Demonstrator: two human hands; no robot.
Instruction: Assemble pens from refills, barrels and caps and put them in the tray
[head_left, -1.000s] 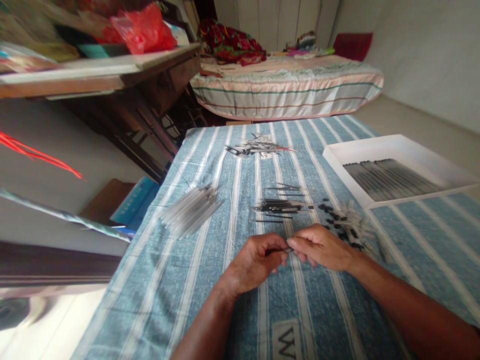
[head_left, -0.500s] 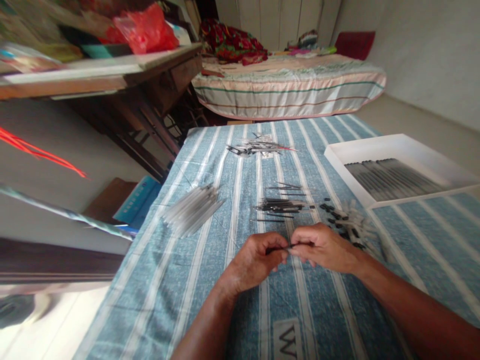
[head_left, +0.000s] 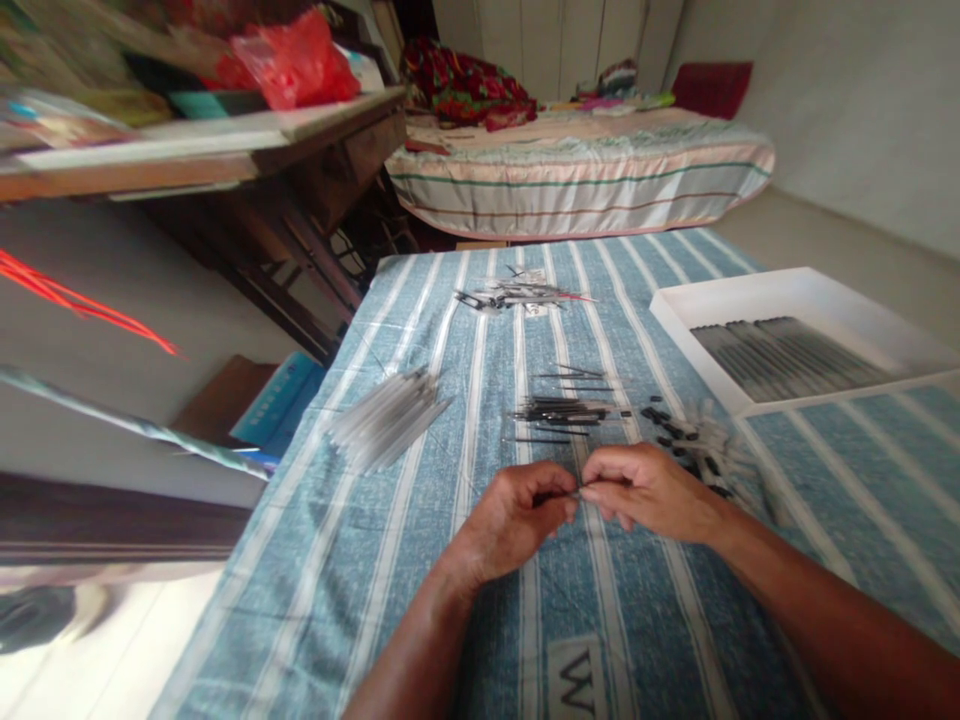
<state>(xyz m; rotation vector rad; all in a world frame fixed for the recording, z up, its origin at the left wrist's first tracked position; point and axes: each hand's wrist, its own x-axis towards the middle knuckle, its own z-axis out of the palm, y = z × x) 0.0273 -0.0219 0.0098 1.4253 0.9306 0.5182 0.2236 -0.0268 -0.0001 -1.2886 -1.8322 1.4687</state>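
Note:
My left hand (head_left: 514,520) and my right hand (head_left: 652,492) meet fingertip to fingertip just above the cloth, both closed in a pinch. Between them is a thin dark pen part, almost wholly covered by the fingers. Just beyond the hands lies a pile of slim black pen refills (head_left: 564,410). Close to my right hand are scattered clear and black pen caps (head_left: 686,445), partly blurred. Off to the left rests a bundle of translucent grey pen barrels (head_left: 390,418).
A white open box (head_left: 806,285) at the right holds a row of dark pens (head_left: 787,358). Farther back lies a mixed heap of pen parts (head_left: 517,293). The striped blue tablecloth (head_left: 420,560) covers the table. A wooden desk (head_left: 187,175) stands at left, a bed (head_left: 585,185) behind.
The fingertips of my right hand have closed in toward my left, hiding more of the dark part. The piles and the box stay where they were; the view shifts slightly.

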